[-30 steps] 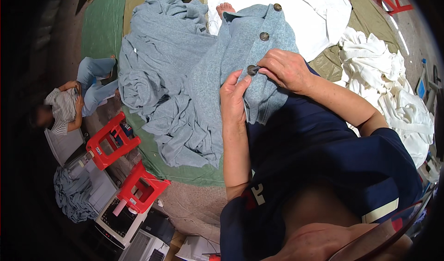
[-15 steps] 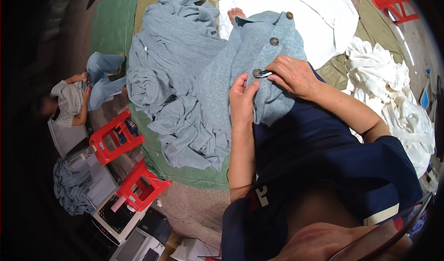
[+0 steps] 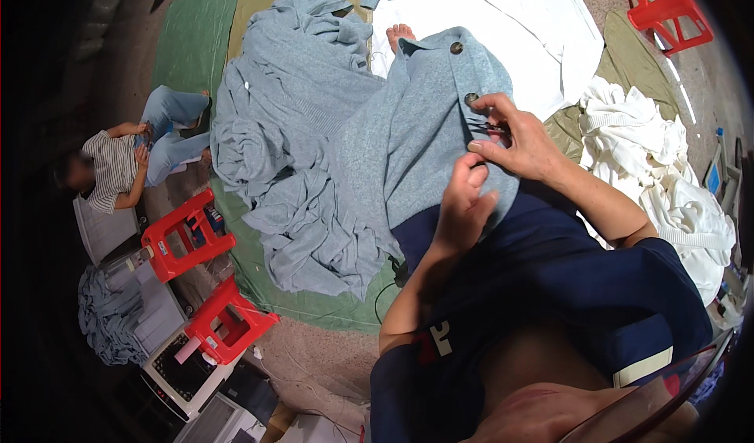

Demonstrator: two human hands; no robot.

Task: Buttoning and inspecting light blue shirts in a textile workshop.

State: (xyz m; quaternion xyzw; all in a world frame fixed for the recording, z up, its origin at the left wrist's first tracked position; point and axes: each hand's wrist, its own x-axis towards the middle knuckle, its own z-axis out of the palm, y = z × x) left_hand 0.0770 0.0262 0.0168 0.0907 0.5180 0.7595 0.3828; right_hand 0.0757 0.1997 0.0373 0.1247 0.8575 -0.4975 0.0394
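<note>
A light blue-grey knitted cardigan [image 3: 424, 129] lies over my lap, its front band turned up. Along that band sit two dark round buttons, an upper button [image 3: 456, 48] and a lower button [image 3: 471, 98]. My right hand [image 3: 525, 143] has small thread snips [image 3: 493, 129] in its curled fingers, blades pointing left over the band just below the lower button. Closed on the cardigan's edge, my left hand [image 3: 463, 211] sits below, its fingertips close to my right thumb. A dark bit shows at those fingertips, too small to make out.
More blue-grey knitwear [image 3: 290, 129] is heaped to the left on a green sheet [image 3: 314, 305]. White knitwear [image 3: 652, 176] lies at right, a white sheet [image 3: 510, 27] beyond. Red stools [image 3: 188, 239] stand at left, where a seated person [image 3: 118, 160] works; another red stool [image 3: 667, 11] is far right.
Both hands have shifted along the band, my left one rightward and down. The cardigan's band has slid and turned, bringing another button under my right hand. The snips now point left beside it.
</note>
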